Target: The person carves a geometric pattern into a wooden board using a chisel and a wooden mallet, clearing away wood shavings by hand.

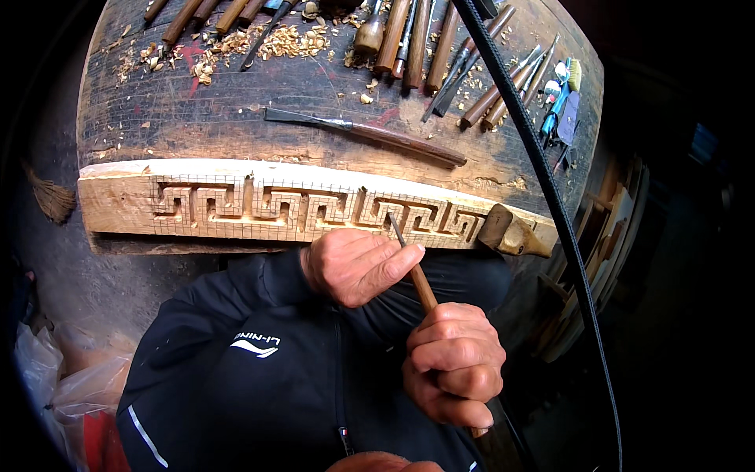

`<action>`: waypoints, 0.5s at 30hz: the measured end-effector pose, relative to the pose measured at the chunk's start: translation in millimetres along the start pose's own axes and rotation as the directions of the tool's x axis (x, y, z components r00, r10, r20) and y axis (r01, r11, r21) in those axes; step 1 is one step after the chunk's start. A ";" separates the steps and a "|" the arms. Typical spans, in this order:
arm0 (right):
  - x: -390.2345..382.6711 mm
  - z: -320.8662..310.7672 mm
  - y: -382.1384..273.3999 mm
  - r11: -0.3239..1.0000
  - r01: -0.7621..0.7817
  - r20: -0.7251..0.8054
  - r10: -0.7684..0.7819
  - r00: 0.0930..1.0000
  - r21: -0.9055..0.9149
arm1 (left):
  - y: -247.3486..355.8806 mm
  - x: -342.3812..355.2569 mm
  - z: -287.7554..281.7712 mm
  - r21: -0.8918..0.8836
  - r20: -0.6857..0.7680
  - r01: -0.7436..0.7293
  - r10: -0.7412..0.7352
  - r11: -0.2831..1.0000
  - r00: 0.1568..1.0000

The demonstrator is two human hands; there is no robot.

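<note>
A long pale wooden board point(118, 200) lies along the near edge of the bench, its face marked with a pencil grid and carved with a recessed meander pattern. My right hand point(456, 366) is wrapped round the wooden handle of a carving chisel point(425, 289). Farther up the same tool, my left hand point(362, 266) is closed with its thumb across the shank, its knuckles close to the board's lower edge. The blade tip meets the carved pattern right of the middle. How the left fingers sit beneath the shank is hidden.
Behind the board lies another chisel point(370, 134) on the worn bench point(189, 118). Several wooden-handled tools point(393, 35) and wood shavings point(295, 41) occupy the far side. A worn wooden block point(507, 230) sits at the board's right end. A dark strap point(543, 169) crosses the view.
</note>
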State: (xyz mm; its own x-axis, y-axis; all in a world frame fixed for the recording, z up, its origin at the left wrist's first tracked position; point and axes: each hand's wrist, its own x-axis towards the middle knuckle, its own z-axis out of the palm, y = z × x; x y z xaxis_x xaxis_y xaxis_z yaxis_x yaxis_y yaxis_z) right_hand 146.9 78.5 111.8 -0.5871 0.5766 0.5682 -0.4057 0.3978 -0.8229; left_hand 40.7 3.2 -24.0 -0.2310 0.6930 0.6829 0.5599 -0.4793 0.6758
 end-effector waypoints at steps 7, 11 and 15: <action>-1.3 -0.3 -0.5 1.000 0.003 0.003 -0.003 1.000 -0.003 | -0.4 1.2 0.5 0.001 -0.016 -0.013 0.013 1.000 1.000; -0.8 1.5 -1.3 1.000 0.003 0.002 -0.002 1.000 -0.008 | 0.6 1.0 -3.3 0.010 0.031 -0.008 0.008 1.000 0.999; 0.1 2.3 -0.4 1.000 0.002 0.006 -0.002 1.000 -0.014 | -0.4 -1.6 -0.5 0.021 0.019 -0.013 0.013 1.000 1.000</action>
State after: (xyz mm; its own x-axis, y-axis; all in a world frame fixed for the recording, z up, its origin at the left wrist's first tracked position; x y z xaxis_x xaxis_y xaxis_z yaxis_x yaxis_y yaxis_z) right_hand 145.4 76.8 112.1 -0.5900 0.5716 0.5702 -0.3972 0.4093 -0.8214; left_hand 40.4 2.0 -25.2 -0.2084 0.6972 0.6859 0.5791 -0.4772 0.6610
